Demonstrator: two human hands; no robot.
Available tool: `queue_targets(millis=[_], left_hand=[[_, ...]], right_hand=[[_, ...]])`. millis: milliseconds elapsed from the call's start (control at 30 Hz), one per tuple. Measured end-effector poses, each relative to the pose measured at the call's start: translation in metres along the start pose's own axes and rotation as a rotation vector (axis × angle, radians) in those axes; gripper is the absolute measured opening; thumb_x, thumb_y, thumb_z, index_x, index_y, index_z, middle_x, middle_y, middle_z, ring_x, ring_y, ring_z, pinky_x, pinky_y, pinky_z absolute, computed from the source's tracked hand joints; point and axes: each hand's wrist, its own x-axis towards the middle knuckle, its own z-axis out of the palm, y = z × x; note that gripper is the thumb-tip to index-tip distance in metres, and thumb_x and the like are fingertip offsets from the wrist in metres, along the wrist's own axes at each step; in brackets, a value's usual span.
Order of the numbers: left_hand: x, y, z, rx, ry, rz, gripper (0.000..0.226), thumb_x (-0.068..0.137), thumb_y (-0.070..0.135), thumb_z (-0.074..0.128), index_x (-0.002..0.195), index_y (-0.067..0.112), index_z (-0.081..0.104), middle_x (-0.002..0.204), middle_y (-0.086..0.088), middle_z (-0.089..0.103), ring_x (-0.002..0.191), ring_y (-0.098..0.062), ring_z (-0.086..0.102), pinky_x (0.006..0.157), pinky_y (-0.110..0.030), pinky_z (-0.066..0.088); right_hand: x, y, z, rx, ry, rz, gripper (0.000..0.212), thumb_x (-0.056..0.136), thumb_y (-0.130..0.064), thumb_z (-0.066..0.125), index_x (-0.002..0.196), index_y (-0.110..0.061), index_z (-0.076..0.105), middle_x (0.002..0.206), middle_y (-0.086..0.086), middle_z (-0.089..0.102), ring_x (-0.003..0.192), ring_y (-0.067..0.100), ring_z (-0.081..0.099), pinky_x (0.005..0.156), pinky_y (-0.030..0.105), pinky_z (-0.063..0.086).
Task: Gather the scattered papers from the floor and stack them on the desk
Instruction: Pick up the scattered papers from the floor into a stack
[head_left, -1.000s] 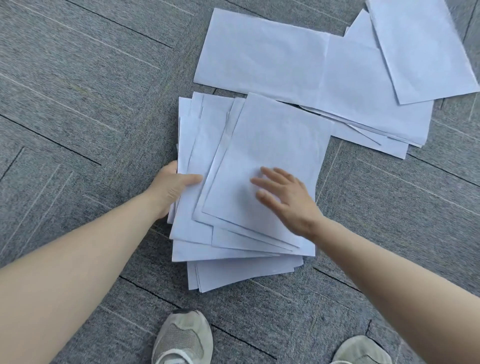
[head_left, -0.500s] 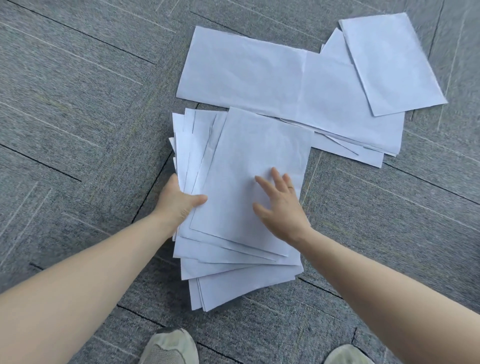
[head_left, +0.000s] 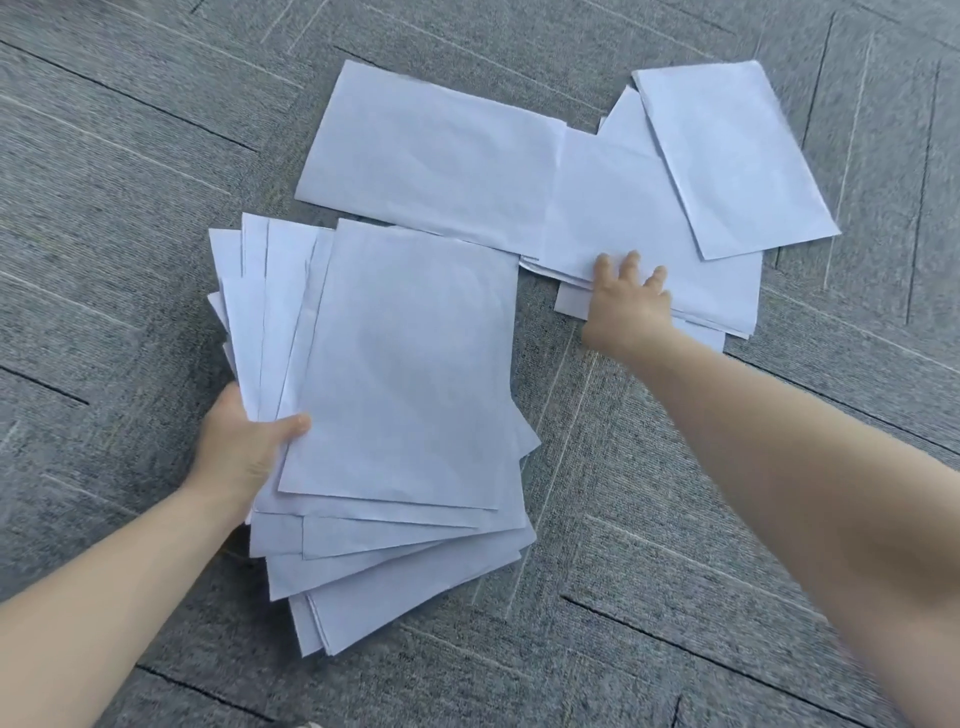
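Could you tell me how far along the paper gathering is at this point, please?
Partly done. A fanned bundle of sheets is already gathered and gripped by the left hand. The right hand rests open on the loose sheets on the carpet. Those remain to collect, and no desk is in view yet.

You are looking down at a carpet-tile floor (head_left: 130, 218). Your left hand (head_left: 239, 447) is gripping the left edge of a fanned stack of papers (head_left: 405, 374), which is lying nearest you on the left. Behind it and to the right, loose sheets (head_left: 639, 218) are lying overlapped on the floor: a wide sheet (head_left: 431, 161) at the left, a tilted sheet (head_left: 732, 156) on top at the far right. Your right hand (head_left: 626, 306) is resting on the near edge of those loose sheets.
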Motion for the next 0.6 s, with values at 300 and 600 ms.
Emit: queue_targets(millis=[300, 600], left_hand=[[0.005, -0.003, 0.006, -0.028, -0.003, -0.009, 0.05, 0.073, -0.005, 0.074, 0.118, 0.013, 0.06, 0.109, -0.002, 0.068, 0.1, -0.023, 0.064, 0.083, -0.034, 0.049], [0.001, -0.006, 0.01, -0.063, 0.007, -0.015, 0.048, 0.072, -0.004, 0.075, 0.113, 0.015, 0.059, 0.108, -0.004, 0.068, 0.101, -0.027, 0.065, 0.09, -0.042, 0.052]], right_hand=[[0.015, 0.014, 0.003, -0.136, 0.25, -0.077, 0.065, 0.088, 0.001, 0.051, 0.147, -0.009, 0.026, 0.146, 0.026, 0.04, 0.115, 0.045, 0.052, 0.085, 0.046, 0.047], [-0.034, 0.0, -0.023, 0.054, 0.298, -0.26, 0.021, 0.079, 0.008, 0.04, 0.094, 0.0, 0.053, 0.074, 0.015, 0.052, 0.075, 0.035, 0.058, 0.061, 0.038, 0.044]])
